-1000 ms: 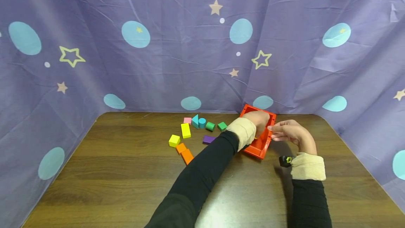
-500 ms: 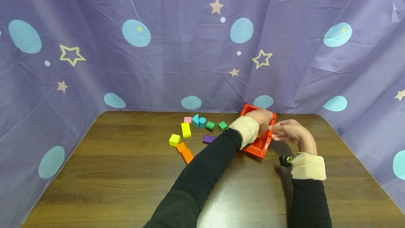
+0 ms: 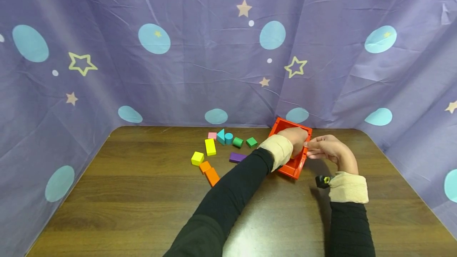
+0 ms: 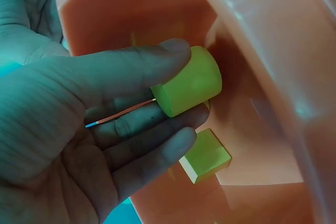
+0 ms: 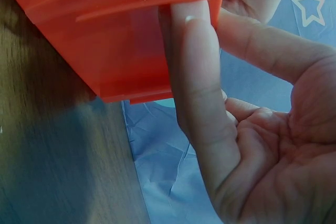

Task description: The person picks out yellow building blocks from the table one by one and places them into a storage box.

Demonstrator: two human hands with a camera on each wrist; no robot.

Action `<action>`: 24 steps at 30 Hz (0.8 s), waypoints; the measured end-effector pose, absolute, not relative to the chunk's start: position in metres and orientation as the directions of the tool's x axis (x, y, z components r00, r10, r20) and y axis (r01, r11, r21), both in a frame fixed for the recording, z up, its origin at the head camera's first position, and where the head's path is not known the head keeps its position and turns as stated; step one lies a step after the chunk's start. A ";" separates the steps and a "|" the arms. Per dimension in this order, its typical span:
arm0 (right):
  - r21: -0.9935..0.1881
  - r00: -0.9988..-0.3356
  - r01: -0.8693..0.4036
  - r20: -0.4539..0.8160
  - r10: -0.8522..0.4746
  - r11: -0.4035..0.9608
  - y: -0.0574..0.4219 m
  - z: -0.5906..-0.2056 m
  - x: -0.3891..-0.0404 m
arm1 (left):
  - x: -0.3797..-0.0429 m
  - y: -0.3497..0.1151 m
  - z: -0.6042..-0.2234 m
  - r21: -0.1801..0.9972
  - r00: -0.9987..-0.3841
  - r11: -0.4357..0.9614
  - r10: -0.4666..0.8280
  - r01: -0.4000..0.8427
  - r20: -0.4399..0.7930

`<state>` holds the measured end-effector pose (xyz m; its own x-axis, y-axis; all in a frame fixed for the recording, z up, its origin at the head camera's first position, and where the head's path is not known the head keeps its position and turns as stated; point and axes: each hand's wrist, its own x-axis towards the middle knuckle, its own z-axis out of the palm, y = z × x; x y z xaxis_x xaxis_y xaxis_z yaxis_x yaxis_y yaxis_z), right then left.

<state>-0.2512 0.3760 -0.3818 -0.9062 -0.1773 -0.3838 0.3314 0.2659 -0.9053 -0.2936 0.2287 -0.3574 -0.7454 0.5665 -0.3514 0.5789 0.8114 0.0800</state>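
Note:
A red plastic bin point(image 3: 292, 168) stands at the back right of the table. My left hand point(image 3: 295, 137) reaches down into it. In the left wrist view this hand point(image 4: 94, 108) pinches a yellow cylinder block point(image 4: 195, 83) between thumb and fingers. Just below its fingertips a small yellow block point(image 4: 209, 156) lies inside the bin. At the bin's right side, my right hand point(image 3: 330, 150) pinches the rim between thumb and finger. The right wrist view has one finger point(image 5: 202, 72) of that hand under the rim of the red bin point(image 5: 126, 51), against its outer wall.
Left of the bin lie several loose blocks: purple point(image 3: 237, 157), green cylinder point(image 3: 237, 142), green point(image 3: 251, 142), blue triangle point(image 3: 221, 137), blue cylinder point(image 3: 229, 138), pink point(image 3: 212, 135), yellow point(image 3: 210, 147) and orange point(image 3: 212, 177). A patterned purple curtain point(image 3: 178, 70) hangs behind the table.
My left hand has shifted slightly to the right and lower inside the bin. The right hand stays at the rim, and the loose blocks have not moved.

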 end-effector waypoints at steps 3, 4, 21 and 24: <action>-0.905 -0.906 0.333 -0.385 -0.176 0.263 0.377 -0.382 -0.252 | -0.293 0.230 -0.358 0.067 -0.749 0.816 0.556 0.574 -0.361; -0.906 -0.906 0.334 -0.385 -0.176 0.262 0.377 -0.382 -0.252 | -0.294 0.230 -0.358 0.066 -0.750 0.818 0.553 0.572 -0.364; -0.906 -0.909 0.330 -0.381 -0.170 0.265 0.375 -0.381 -0.251 | -0.298 0.227 -0.370 0.121 -0.736 0.790 0.607 0.601 -0.301; -0.905 -0.908 0.333 -0.384 -0.170 0.266 0.375 -0.381 -0.251 | -0.298 0.227 -0.372 0.127 -0.734 0.784 0.615 0.607 -0.289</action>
